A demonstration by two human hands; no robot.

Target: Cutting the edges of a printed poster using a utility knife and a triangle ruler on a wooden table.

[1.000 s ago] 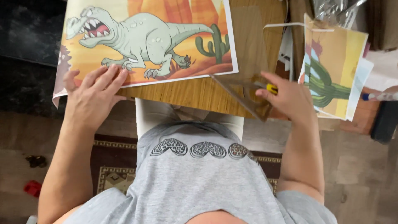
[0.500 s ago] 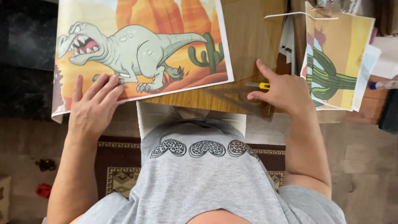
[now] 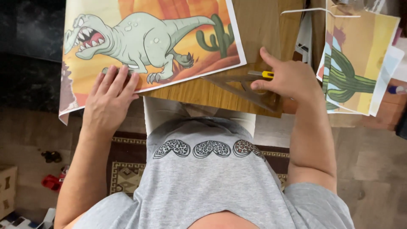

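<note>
Dinosaur print (image 3: 144, 42) lies flat on the wooden board (image 3: 258, 25), its near-left corner hanging past the edge, sheet whole by the look of it. Left hand (image 3: 111, 101) presses it down, fingers spread along the lower margin. Right hand (image 3: 288, 80) curls around a yellow utility knife (image 3: 263, 74) beside the triangular set square (image 3: 250, 87), which sits off the print, so cutting looks unstarted. Cactus prints (image 3: 356, 63) wait further right.

The dinosaur print (image 3: 148, 38) lies on the surface (image 3: 258, 25), left of the set square (image 3: 246, 87). The cactus print (image 3: 356, 63) lies right of both.
</note>
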